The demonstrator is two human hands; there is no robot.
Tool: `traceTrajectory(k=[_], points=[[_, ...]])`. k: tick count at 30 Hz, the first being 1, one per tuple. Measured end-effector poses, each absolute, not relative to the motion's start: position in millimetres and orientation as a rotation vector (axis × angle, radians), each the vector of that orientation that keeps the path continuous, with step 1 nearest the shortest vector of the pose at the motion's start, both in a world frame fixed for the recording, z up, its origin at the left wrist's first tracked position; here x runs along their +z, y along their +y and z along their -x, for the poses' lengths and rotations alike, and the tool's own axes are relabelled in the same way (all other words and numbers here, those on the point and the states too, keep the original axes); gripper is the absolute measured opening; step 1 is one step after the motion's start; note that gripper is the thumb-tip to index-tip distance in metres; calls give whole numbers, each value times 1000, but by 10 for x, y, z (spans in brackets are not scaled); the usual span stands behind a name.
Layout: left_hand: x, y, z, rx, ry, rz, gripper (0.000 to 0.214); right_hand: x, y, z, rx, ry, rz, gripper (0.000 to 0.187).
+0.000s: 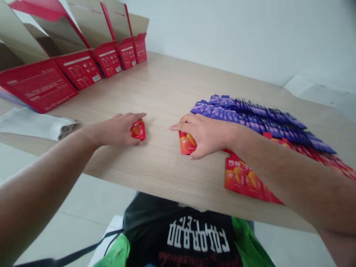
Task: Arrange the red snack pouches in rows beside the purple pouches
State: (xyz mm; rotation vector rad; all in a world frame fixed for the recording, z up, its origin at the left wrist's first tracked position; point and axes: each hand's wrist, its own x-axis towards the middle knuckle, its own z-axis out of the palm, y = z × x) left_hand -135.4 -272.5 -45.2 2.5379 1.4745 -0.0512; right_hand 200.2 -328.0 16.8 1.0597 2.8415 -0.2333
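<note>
My left hand (122, 129) is curved round a small red pouch (141, 130) with a fruit picture, gripping it between thumb and fingers just above the table. Partly covered by that hand, only one end of the pouch shows. Across a strip of bare wood, my right hand (207, 133) grips another red and orange pouch (185, 144) by its sides, index finger stretched out to the left. Beside my right wrist lie overlapping rows of red fruit pouches (236, 174), partly hidden under the forearm. Behind them are rows of purple pouches (219, 113).
Several red cartons (80, 70) with raised flaps stand in a row at the back left of the wooden table (158, 89). A white cloth-like item (30, 124) lies by my left forearm. The table's front edge runs close to my body.
</note>
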Motion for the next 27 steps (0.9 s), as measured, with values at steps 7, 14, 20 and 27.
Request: traceTrajectory(k=[7,14,20,27], points=[[-231,-3429,657,210,1137,-2662,110,174,-4257,-2885,-124,2732,-1313,103],[-414,-3891,-417,226,730,-2815,104,-79,-4684,-3154,54,2653,-1430,100],[-569,-3891,-731,218,676,-2839,102,-160,-4628,-3092,82,2620,-1426,96],[-617,-3855,-811,191,754,-2794,106,-238,-4599,-3045,85,2606,-1491,93]])
